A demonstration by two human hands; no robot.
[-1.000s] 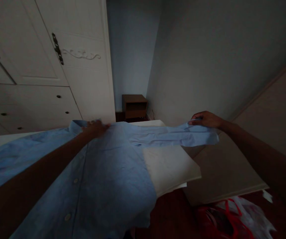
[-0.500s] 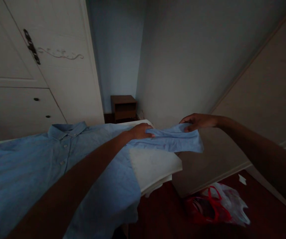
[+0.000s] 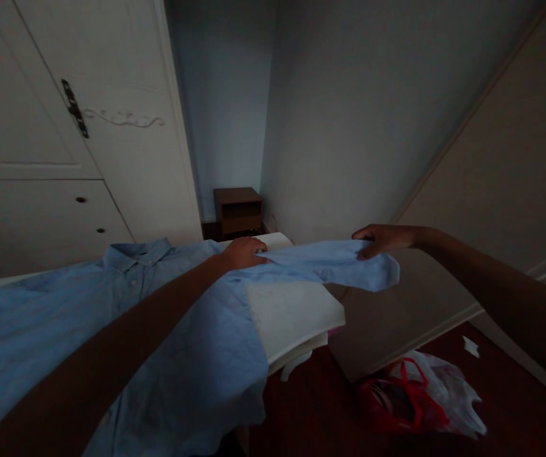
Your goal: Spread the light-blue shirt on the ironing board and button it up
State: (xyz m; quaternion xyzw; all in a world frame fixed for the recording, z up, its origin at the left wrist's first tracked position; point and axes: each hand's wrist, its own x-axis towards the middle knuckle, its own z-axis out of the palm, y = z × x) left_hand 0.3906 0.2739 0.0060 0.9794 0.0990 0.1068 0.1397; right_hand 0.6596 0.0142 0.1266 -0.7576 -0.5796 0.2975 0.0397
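A light blue button-up shirt (image 3: 196, 343) lies spread, collar away from me, on a white table (image 3: 292, 311). My left hand (image 3: 243, 251) is closed on the shirt's shoulder where the sleeve begins. The sleeve (image 3: 334, 260) is stretched out to the right, past the table's corner, in the air. My right hand (image 3: 382, 238) grips its cuff end, fingers curled over the cloth.
White wardrobe doors and drawers (image 3: 63, 158) stand behind the table. A small brown nightstand (image 3: 237, 209) sits in the far corner. A red and white plastic bag (image 3: 415, 400) lies on the dark floor at the right, beside a pale slanted panel (image 3: 491, 209).
My left hand went from the collar to the shoulder seam. My right hand has pulled the sleeve out straighter to the right. The view shifted slightly.
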